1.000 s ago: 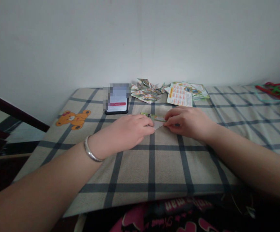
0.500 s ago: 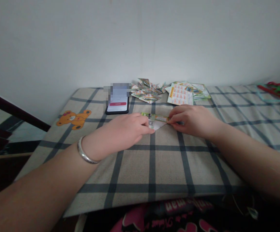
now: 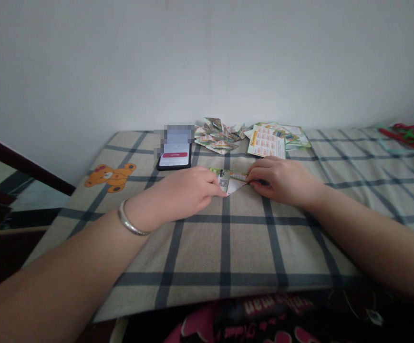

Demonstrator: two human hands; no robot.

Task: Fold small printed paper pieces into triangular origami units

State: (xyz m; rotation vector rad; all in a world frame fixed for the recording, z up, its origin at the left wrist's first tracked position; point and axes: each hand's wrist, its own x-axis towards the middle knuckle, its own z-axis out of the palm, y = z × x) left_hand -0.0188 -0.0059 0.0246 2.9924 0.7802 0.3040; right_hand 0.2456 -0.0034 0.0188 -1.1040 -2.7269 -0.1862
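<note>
A small printed paper (image 3: 232, 182), folded to a downward point, lies on the checked tablecloth (image 3: 200, 247) between my hands. My left hand (image 3: 194, 190), with a silver bangle at the wrist, presses the paper's left end with closed fingers. At its right end, the thumb and fingers of my right hand (image 3: 278, 180) pinch the paper's corner. Behind the hands sits a heap of folded paper pieces (image 3: 217, 136). A stack of flat printed sheets (image 3: 267, 141) is to the right of that heap, just beyond my right hand.
A phone (image 3: 174, 148) with a lit screen lies behind my left hand. An orange bear picture (image 3: 110, 177) is on the cloth at left. Red and green items (image 3: 410, 138) lie at the far right. A pale wall (image 3: 207, 62) rises behind the table.
Both hands stay on the paper. My right fingers have shifted slightly left along its right end, and the paper's upper strip looks a little flatter.
</note>
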